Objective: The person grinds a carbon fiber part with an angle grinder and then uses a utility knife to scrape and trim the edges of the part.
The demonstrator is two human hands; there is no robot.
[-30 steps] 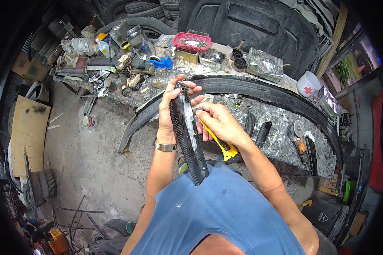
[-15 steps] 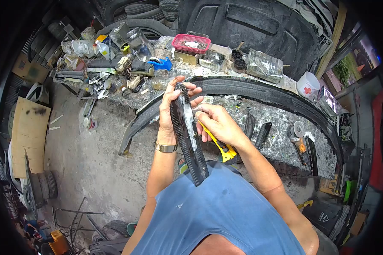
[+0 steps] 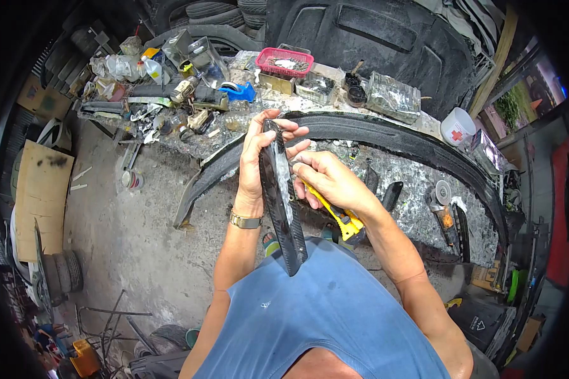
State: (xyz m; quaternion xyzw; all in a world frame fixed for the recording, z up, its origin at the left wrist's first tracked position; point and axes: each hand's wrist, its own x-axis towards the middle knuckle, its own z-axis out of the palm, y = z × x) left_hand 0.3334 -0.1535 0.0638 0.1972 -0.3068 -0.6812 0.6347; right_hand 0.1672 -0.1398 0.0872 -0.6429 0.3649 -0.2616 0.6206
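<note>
A long black carbon-fibre piece (image 3: 277,202) with a whitish streak down its face stands nearly upright before my chest, its lower end against the blue shirt. My left hand (image 3: 257,148) is wrapped round its upper part, with the thumb on the front edge. In my right hand (image 3: 325,180) is a yellow utility knife (image 3: 341,218), its handle pointing down and right. The right fingertips are close beside the piece's right edge; whether the blade touches it is hidden by the fingers.
Beyond my hands a long curved black part (image 3: 360,131) lies across the cluttered workbench (image 3: 417,183). An angle grinder (image 3: 446,218) is on the right, near a white bucket (image 3: 457,125). A pink basket (image 3: 284,62) and a blue tape dispenser (image 3: 239,92) sit farther back.
The black piece has turned slightly in my left hand and is more upright. My right hand and the yellow knife have shifted a little to the right.
</note>
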